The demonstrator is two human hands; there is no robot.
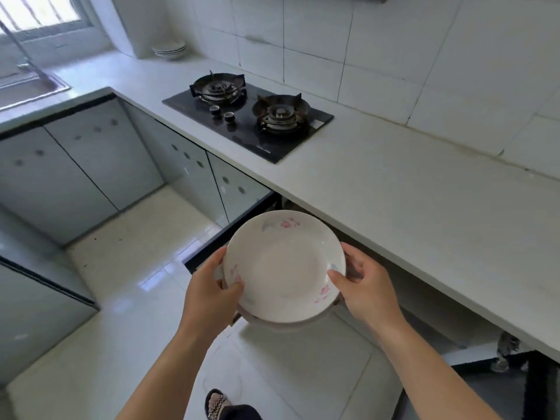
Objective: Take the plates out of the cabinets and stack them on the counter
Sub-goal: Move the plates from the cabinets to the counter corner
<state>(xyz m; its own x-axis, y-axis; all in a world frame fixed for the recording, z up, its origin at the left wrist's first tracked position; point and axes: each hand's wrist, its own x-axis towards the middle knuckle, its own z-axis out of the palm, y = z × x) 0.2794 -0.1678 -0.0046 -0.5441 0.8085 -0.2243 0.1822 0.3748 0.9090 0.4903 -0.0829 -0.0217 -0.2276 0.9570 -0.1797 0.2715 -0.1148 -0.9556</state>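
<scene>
We hold a white plate (285, 265) with pink flowers on it, up in the air over the floor (130, 268). It is in front of the open cabinet (394, 286) and lower than the counter (409, 201). Our left hand (212, 286) grips the left edge and our right hand (363, 283) grips the right edge. Each thumb lies on top of the rim and the fingers curl under it. We think we see the rim of one more plate below it, but we cannot be sure.

A plate like this is hard and does not bend. It is not very heavy, but it is smooth and can slip, and it will break if it falls on the hard floor. So two hands on two sides is a good way to hold it, thumbs on top and fingers under.

A small stack of plates (169, 50) sits far off in the corner of the counter, past the stove (248, 116). We should set ours down flat and slow so it does not chip.
</scene>
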